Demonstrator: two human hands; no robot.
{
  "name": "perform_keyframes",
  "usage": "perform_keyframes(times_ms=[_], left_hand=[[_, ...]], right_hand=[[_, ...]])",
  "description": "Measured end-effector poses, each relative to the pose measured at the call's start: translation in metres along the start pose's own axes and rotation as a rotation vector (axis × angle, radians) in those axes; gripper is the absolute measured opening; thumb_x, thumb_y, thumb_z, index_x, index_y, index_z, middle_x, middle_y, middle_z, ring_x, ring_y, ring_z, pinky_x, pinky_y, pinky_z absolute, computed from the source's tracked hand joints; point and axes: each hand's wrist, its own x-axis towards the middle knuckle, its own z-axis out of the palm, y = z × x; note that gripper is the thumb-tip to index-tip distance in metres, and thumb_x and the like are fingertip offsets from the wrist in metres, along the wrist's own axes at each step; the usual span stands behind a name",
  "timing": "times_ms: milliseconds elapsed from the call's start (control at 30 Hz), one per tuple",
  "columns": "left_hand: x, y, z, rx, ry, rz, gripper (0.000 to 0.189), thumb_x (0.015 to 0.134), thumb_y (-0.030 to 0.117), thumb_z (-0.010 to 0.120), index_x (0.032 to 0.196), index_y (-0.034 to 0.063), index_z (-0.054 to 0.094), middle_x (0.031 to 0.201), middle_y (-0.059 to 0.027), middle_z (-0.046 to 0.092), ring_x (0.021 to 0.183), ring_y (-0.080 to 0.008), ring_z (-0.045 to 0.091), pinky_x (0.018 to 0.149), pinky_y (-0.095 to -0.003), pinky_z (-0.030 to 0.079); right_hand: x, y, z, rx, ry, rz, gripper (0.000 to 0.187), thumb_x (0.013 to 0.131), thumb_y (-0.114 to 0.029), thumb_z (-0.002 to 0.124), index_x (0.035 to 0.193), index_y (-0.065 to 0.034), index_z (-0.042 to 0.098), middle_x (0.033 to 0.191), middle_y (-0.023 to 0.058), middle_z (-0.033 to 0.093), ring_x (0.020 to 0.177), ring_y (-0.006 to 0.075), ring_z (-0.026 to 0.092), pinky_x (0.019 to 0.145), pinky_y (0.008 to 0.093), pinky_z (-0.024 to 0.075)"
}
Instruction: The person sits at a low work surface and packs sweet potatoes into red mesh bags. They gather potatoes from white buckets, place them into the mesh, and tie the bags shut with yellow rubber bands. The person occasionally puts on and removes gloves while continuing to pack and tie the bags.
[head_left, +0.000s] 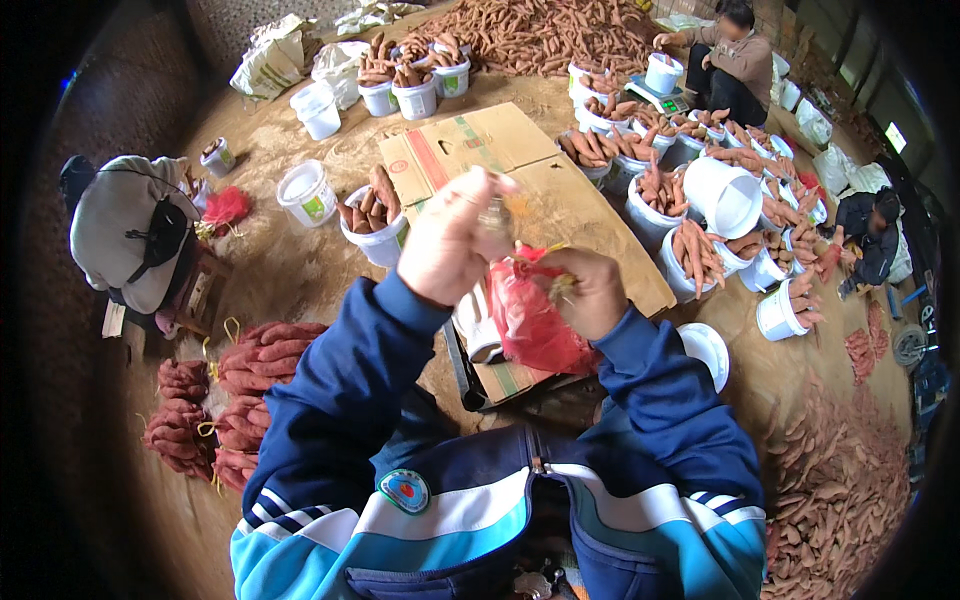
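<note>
Before me, a bunched red mesh bag (536, 322) lies over the near end of a flattened cardboard sheet (585, 195). My right hand (596, 289) grips the bag's upper end, where yellow tie strands show. A small yellowish bundle pokes out from that hand's palm. Raised just left of it, my left hand (454, 240) has curled fingers and is motion-blurred; something pale and yellowish shows beside them, too blurred to name. A white object (478, 326), partly covered by the red mesh, rests on the cardboard.
Left of me lie filled red mesh bags of sweet potatoes (274, 356). White buckets of sweet potatoes (375, 229) flank the cardboard, many on the right. Loose sweet potatoes are heaped at back (547, 34) and lower right (836, 487). Several people sit nearby; one is beside a scale (660, 97).
</note>
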Motion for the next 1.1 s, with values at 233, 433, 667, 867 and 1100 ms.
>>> perform_keyframes(times_ms=[233, 433, 667, 867, 1100], left_hand=[[-0.029, 0.031, -0.032, -0.176, 0.015, 0.145, 0.025, 0.100, 0.026, 0.045, 0.107, 0.0053, 0.057, 0.064, 0.0051, 0.040, 0.048, -0.0056, 0.029, 0.046, -0.0210, 0.027], [-0.048, 0.031, -0.051, 0.689, 0.360, 0.243, 0.019, 0.093, 0.019, 0.060, 0.103, 0.0028, 0.064, 0.079, -0.0016, 0.059, 0.059, -0.0107, 0.055, 0.054, -0.0222, 0.046], [-0.041, 0.000, 0.015, 1.546, -0.008, 0.526, 0.035, 0.074, 0.018, 0.076, 0.105, 0.0048, 0.066, 0.091, -0.0171, 0.063, 0.084, -0.0282, 0.063, 0.070, -0.0349, 0.051], [-0.009, -0.039, 0.023, 1.015, -0.081, 0.029, 0.016, 0.079, 0.009, 0.068, 0.091, -0.0014, 0.066, 0.074, -0.0100, 0.065, 0.065, -0.0182, 0.062, 0.060, -0.0290, 0.050], [0.002, -0.062, 0.004, 1.212, 0.038, 0.444, 0.008, 0.086, 0.000, 0.058, 0.078, -0.0009, 0.056, 0.067, -0.0056, 0.056, 0.059, -0.0106, 0.055, 0.054, -0.0240, 0.043]], right_hand=[[-0.011, -0.010, -0.041, -0.456, 0.122, -0.417, 0.033, 0.057, 0.000, 0.064, 0.088, -0.0095, 0.063, 0.076, 0.0087, 0.058, 0.070, 0.0289, 0.061, 0.059, 0.0364, 0.0502], [-0.028, -0.010, -0.061, -0.555, 0.119, -0.483, 0.037, 0.055, -0.003, 0.065, 0.090, -0.0106, 0.063, 0.069, 0.0065, 0.049, 0.062, 0.0269, 0.055, 0.052, 0.0363, 0.0455], [-0.028, -0.017, -0.056, -0.551, 0.063, -0.539, 0.031, 0.061, -0.009, 0.065, 0.091, -0.0118, 0.064, 0.071, 0.0051, 0.050, 0.063, 0.0243, 0.055, 0.053, 0.0350, 0.0466], [-0.035, -0.021, -0.057, -0.557, 0.044, -0.483, 0.032, 0.061, -0.009, 0.064, 0.093, -0.0128, 0.062, 0.078, 0.0061, 0.053, 0.067, 0.0247, 0.057, 0.056, 0.0360, 0.0480], [-0.059, 0.000, -0.064, -0.610, 0.040, -0.384, 0.007, 0.078, -0.015, 0.061, 0.082, -0.0119, 0.056, 0.081, 0.0078, 0.049, 0.065, 0.0226, 0.056, 0.050, 0.0364, 0.0460]])
